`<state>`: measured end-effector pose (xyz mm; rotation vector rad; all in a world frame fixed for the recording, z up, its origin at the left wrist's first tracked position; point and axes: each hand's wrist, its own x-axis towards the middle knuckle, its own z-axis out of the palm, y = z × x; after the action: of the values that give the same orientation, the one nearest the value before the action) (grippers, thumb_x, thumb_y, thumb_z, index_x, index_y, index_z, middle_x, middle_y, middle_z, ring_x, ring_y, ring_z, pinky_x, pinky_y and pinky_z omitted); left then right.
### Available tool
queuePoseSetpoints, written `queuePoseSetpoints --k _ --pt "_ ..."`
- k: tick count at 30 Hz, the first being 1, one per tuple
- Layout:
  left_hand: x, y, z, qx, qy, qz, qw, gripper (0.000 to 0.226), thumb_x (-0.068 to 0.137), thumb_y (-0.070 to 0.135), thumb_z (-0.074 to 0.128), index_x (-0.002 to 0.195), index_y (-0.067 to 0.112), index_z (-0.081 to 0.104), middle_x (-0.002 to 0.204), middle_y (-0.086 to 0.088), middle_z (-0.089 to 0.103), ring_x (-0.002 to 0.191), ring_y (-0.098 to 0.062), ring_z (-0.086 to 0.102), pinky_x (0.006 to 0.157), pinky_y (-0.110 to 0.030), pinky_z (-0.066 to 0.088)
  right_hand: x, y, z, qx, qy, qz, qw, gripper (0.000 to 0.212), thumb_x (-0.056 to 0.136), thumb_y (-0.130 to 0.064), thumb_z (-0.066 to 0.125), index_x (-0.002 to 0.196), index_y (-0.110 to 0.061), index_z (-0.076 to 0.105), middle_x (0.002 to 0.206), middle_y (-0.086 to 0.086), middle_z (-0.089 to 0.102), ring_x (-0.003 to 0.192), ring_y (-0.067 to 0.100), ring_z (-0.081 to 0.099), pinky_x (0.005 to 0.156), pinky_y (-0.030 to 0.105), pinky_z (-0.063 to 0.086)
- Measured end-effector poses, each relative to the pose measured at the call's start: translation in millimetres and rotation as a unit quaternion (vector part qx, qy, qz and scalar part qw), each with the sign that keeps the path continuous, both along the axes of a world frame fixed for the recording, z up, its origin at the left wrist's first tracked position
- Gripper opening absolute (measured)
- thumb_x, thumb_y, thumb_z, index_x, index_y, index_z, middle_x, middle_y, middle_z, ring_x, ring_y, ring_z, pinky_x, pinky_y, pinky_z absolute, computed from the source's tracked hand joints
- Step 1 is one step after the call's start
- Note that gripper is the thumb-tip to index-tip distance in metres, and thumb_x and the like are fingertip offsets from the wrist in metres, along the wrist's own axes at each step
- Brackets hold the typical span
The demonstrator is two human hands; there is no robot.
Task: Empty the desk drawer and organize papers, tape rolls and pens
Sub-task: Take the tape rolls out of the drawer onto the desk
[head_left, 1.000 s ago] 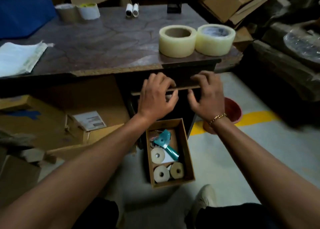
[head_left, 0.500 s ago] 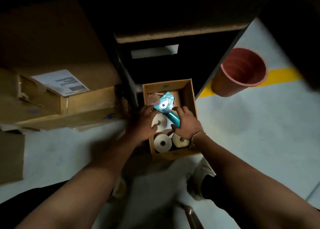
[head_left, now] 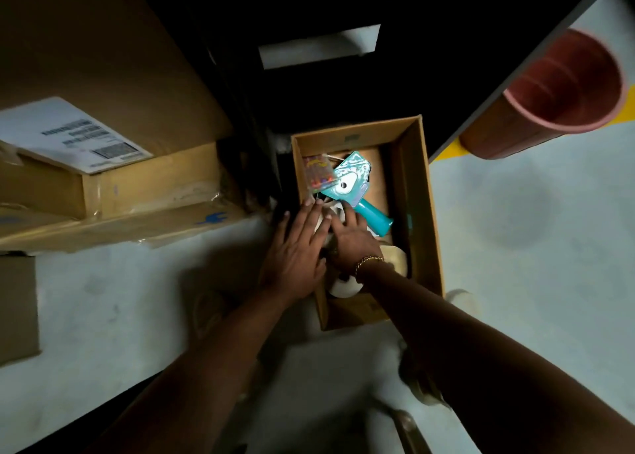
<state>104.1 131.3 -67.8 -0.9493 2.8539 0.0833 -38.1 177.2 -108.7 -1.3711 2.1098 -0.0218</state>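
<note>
Head view, looking down: an open brown cardboard box (head_left: 421, 192) sits on the pale floor (head_left: 515, 247). It holds a teal plastic tape dispenser (head_left: 354, 185), a colourful packet (head_left: 318, 175) and white tape rolls (head_left: 343, 287). The left hand (head_left: 295, 251) lies with fingers (head_left: 309, 220) straight over one roll. The right hand (head_left: 354, 244), wearing a gold bracelet (head_left: 369, 259), rests just beside it, and I cannot tell whether it is gripping anything. A reddish plastic bucket (head_left: 563, 89) stands well apart.

Dim light, pale floor (head_left: 515, 247) with yellow stripe (head_left: 448, 149). Stacked cartons (head_left: 103, 75) left of the left hand (head_left: 295, 251), red bin (head_left: 563, 89) upper right, dark desk (head_left: 429, 13) beyond.
</note>
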Motion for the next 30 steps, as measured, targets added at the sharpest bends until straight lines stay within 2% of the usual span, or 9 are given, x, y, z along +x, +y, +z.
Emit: queuePoseSetpoints --k 4,9,13,15,18,22,26,30 --pt "3 1 -5 -0.001 0.022 0.026 0.999 0.084 0.082 0.048 0.05 0.154 0.019 0.019 0.164 -0.009 0.007 0.152 -0.027 0.0 0.121 -0.05 0.01 5 -10 -18 0.009 0.03 0.015 0.999 0.094 0.079 -0.043 0.068 0.151 -0.029 0.009 0.161 0.013 0.004 0.143 0.046 0.015 0.105 0.056 0.041" --pt "0 5 -3 -0.003 0.036 0.063 0.997 0.081 0.084 0.052 0.05 0.154 0.023 0.021 0.164 -0.014 0.005 0.151 -0.035 0.001 0.118 -0.051 0.008 10 -15 -20 -0.011 0.126 0.015 0.992 0.077 0.083 -0.041 0.064 0.147 -0.027 0.023 0.147 0.013 0.032 0.129 0.038 0.036 0.089 0.052 0.047" --pt "-2 9 4 -0.017 0.046 0.054 0.997 0.08 0.082 0.051 0.051 0.153 0.023 0.026 0.163 -0.016 0.008 0.15 -0.035 0.004 0.117 -0.051 0.009 3 -15 -15 -0.026 0.104 0.014 0.994 0.071 0.076 -0.04 0.068 0.135 -0.024 0.033 0.13 0.012 0.039 0.117 0.037 0.043 0.081 0.05 0.052" --pt "-4 13 8 -0.019 0.048 0.05 0.997 0.078 0.081 0.05 0.052 0.151 0.023 0.03 0.162 -0.016 0.012 0.15 -0.035 0.008 0.116 -0.051 0.012 -3 -7 -3 -0.045 0.091 -0.006 0.995 0.075 0.069 -0.045 0.07 0.132 -0.024 0.034 0.125 0.011 0.039 0.113 0.034 0.043 0.075 0.048 0.054" --pt "-11 19 18 -0.02 0.047 0.056 0.997 0.076 0.08 0.048 0.053 0.148 0.02 0.034 0.16 -0.016 0.021 0.147 -0.034 0.017 0.114 -0.052 0.02 -15 14 24 -0.061 0.088 -0.009 0.994 0.094 0.057 -0.055 0.074 0.135 -0.025 0.03 0.126 0.011 0.036 0.114 0.033 0.04 0.073 0.046 0.056" --pt "-30 32 33 -0.001 0.045 0.059 0.997 0.071 0.077 0.043 0.056 0.141 0.018 0.038 0.146 -0.01 0.039 0.135 -0.03 0.036 0.107 -0.046 0.031 -30 48 59 -0.074 0.088 -0.043 0.992 0.1 0.058 -0.059 0.075 0.139 -0.024 0.028 0.133 0.012 0.03 0.119 0.033 0.038 0.074 0.043 0.056" --pt "-51 49 25 0.056 0.05 0.092 0.993 0.072 0.069 0.035 0.057 0.137 0.017 0.04 0.135 -0.008 0.046 0.122 -0.029 0.044 0.098 -0.042 0.04 -40 76 79 -0.095 0.069 -0.107 0.987 0.102 0.055 -0.051 0.077 0.14 -0.023 0.028 0.132 0.011 0.03 0.121 0.034 0.039 0.076 0.045 0.058" --pt "-66 68 -10 0.163 -0.002 0.17 0.972 0.076 0.071 0.041 0.064 0.138 0.018 0.038 0.138 -0.012 0.039 0.13 -0.035 0.038 0.106 -0.042 0.037 -45 101 87 -0.111 0.058 -0.143 0.982 0.106 0.056 -0.054 0.076 0.145 -0.025 0.025 0.131 0.008 0.03 0.121 0.031 0.037 0.072 0.044 0.058"
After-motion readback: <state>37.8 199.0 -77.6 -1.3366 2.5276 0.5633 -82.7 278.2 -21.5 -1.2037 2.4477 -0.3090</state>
